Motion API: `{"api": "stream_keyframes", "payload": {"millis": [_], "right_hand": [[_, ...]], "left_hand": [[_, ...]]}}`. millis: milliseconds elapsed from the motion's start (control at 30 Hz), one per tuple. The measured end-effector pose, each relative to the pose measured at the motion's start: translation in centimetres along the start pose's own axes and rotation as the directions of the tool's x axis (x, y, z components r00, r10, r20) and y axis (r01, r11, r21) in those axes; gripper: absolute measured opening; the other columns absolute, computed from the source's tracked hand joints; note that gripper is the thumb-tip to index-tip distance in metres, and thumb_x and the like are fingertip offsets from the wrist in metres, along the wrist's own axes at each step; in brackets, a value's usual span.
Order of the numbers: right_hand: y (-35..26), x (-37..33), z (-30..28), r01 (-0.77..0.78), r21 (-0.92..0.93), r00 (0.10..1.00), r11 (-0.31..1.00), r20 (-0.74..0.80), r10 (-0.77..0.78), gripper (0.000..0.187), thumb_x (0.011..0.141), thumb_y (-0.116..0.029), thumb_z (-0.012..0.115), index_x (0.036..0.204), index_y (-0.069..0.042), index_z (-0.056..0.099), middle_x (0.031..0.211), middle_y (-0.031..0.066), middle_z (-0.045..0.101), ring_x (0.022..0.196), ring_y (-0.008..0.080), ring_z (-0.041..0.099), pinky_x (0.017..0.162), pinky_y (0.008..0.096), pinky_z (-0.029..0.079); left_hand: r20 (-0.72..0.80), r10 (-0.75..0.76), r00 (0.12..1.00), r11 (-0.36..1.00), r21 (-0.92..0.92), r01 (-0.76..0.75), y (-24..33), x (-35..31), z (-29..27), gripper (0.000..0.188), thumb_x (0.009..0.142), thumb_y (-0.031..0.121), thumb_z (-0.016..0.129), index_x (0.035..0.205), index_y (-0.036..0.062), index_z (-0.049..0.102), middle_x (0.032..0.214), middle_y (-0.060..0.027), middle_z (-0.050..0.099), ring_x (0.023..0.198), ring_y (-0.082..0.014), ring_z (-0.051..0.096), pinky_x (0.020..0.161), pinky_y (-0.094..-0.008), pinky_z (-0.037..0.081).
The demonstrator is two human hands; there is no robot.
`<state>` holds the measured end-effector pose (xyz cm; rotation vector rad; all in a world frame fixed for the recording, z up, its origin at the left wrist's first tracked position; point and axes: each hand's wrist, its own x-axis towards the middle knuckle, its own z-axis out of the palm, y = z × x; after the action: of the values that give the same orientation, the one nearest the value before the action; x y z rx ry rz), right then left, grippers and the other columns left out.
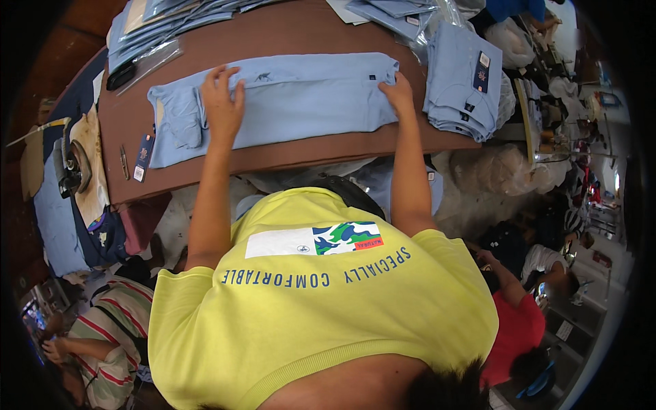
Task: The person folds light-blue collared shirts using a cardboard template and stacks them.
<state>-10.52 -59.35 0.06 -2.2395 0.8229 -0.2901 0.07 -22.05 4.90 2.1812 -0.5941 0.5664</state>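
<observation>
Blue garment (301,106), long axis left-right, label (372,77) rightward

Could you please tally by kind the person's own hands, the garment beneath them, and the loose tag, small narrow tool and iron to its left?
Hands (left hand, right hand): 2
Blue shirt: 1
Loose tag: 1
Small narrow tool: 1
Iron: 1
Total: 6

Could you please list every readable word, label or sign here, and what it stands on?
Yellow T-shirt: blue lettering and printed patch, legible but not transcribed.
Light-blue shirt: navy label, too small to read.
Navy hang tag on the brown table: too small.
Second hang tag on the garment stack: too small.
</observation>
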Motion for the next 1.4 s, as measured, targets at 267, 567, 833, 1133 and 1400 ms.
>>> {"api": "stream_keyframes", "payload": {"millis": [267, 567, 833, 1133, 1400], "right_hand": [[-10.9, -8.7, 2.2, 0.241, 0.287, 0.921, 0.927, 0.235, -0.312, 0.048, 0.073, -0.018, 0.069, 0.116, -0.006, 0.051, 0.113, 0.0156, 0.056, 0.096, 0.0313, 0.058, 0.08, 0.0389, 0.047], [-4.6, -10.0, -0.3, 0.477, 0.031, 0.874, 0.879, 0.095, -0.477, 0.047, 0.072, -0.011, 0.066, 0.116, -0.008, 0.051, 0.114, 0.013, 0.054, 0.095, 0.0349, 0.056, 0.086, 0.041, 0.044], [-5.6, -10.6, 0.3, 0.512, -0.164, 0.849, 0.843, 0.242, -0.469, 0.04, 0.072, -0.012, 0.065, 0.11, -0.01, 0.052, 0.105, 0.0075, 0.06, 0.094, 0.0274, 0.055, 0.077, 0.041, 0.04], [-7.1, -16.2, 0.8, 0.92, -0.294, 0.367, 0.259, 0.413, -0.834, 0.028, 0.078, -0.013, 0.05, 0.105, -0.011, 0.059, 0.088, 0.0009, 0.056, 0.084, 0.0182, 0.053, 0.075, 0.0338, 0.037], [-5.9, -14.9, 0.2, 0.824, -0.142, 0.566, 0.548, 0.226, -0.793, 0.028, 0.078, -0.01, 0.054, 0.106, -0.01, 0.056, 0.112, 0.0088, 0.053, 0.095, 0.0246, 0.054, 0.081, 0.0387, 0.043]], "left_hand": [[0.057, 0.044, 0.997, 0.977, -0.211, -0.031, 4.8, -1.1, 6.7, 0.021, 0.08, 0.011, 0.062, 0.1, 0.008, 0.06, 0.107, -0.0098, 0.054, 0.099, -0.0297, 0.049, 0.085, -0.039, 0.04], [0.295, 0.272, 0.916, 0.962, -0.103, -0.252, 9.2, -0.5, 13.2, 0.028, 0.073, 0.007, 0.062, 0.1, 0.0113, 0.06, 0.111, -0.0098, 0.053, 0.101, -0.0308, 0.05, 0.082, -0.0423, 0.042], [0.527, 0.228, 0.819, 0.974, -0.135, -0.184, 5.8, 3.8, 19.0, 0.029, 0.072, 0.008, 0.062, 0.101, 0.0125, 0.06, 0.1, -0.0123, 0.059, 0.092, -0.0321, 0.057, 0.073, -0.0395, 0.048], [0.575, -0.549, 0.606, 0.365, -0.487, 0.794, 0.6, 4.3, 19.6, 0.016, 0.083, 0.003, 0.055, 0.099, 0.001, 0.059, 0.09, -0.0043, 0.058, 0.075, -0.0116, 0.051, 0.064, -0.0237, 0.043], [0.47, -0.344, 0.813, 0.68, -0.472, 0.561, 3.0, 4.0, 17.8, 0.026, 0.081, 0.007, 0.059, 0.106, 0.0036, 0.058, 0.098, -0.0084, 0.06, 0.084, -0.0184, 0.056, 0.074, -0.0288, 0.045]]}}
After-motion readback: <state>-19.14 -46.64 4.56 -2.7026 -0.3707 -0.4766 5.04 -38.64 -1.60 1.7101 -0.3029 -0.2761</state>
